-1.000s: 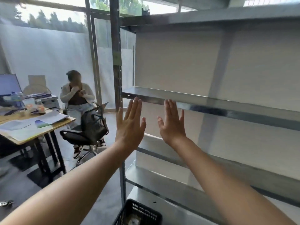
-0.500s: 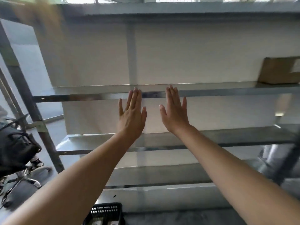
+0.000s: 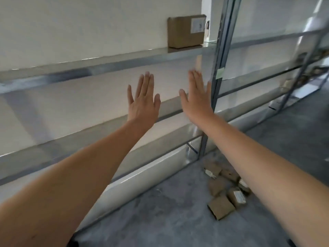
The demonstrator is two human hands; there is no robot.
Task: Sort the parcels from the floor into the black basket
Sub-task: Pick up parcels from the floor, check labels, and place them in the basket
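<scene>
Several small brown cardboard parcels [image 3: 225, 191] lie in a loose heap on the grey floor, low and right of centre, beside a shelf upright. My left hand [image 3: 143, 100] and my right hand [image 3: 196, 98] are both raised flat in front of me, fingers straight and slightly spread, holding nothing. Both hands are well above and left of the parcels. The black basket is mostly out of view; only a dark sliver [image 3: 73, 244] shows at the bottom edge under my left arm.
A long metal shelving rack [image 3: 99, 66] runs along the white wall on the left. One larger brown box [image 3: 186, 31] stands on its upper shelf. A second rack [image 3: 292, 68] continues to the right. Grey concrete floor [image 3: 160, 211] stretches in front of the racks.
My view has swung to the right, away from the desk and seated person. The basket has slipped out of sight and the floor parcels have come into view. My hands stay raised and flat.
</scene>
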